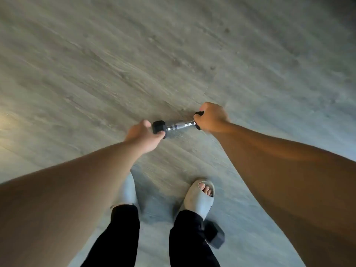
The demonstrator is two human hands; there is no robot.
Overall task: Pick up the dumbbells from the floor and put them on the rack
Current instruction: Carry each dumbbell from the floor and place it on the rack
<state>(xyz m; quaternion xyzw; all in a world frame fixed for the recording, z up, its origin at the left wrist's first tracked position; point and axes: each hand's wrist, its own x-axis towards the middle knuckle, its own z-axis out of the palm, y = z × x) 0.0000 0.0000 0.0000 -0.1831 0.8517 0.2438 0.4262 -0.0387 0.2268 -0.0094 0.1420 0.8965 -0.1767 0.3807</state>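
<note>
Standing over the floor [96, 64] in pale slides [200, 197], the person has a second dumbbell [214, 235] lying just behind the right foot, only one black hex head of it showing past the trouser leg. Farther out, between the two outstretched arms, a small dumbbell [180, 125] sits crosswise, its chrome handle bare in the middle. The left hand [143, 137] is partly curled, thumb under and fingers against the near hex head, cupping it rather than wrapping it. The right hand [212, 117] is closed in a fist over the far head. Whether the weight is already off the floor I cannot tell.

Doing this step well probably means lifting both ends evenly so the bar stays level. Holding it by the heads looks less secure than by the knurled handle, so shifting one hand to the middle would likely steady the carry. Mind the dumbbell by the heel when stepping back.

Beyond the hands, grey wood-grain planks run off blurred to every edge, with a warm glow at the left edge. No rack is in view.
</note>
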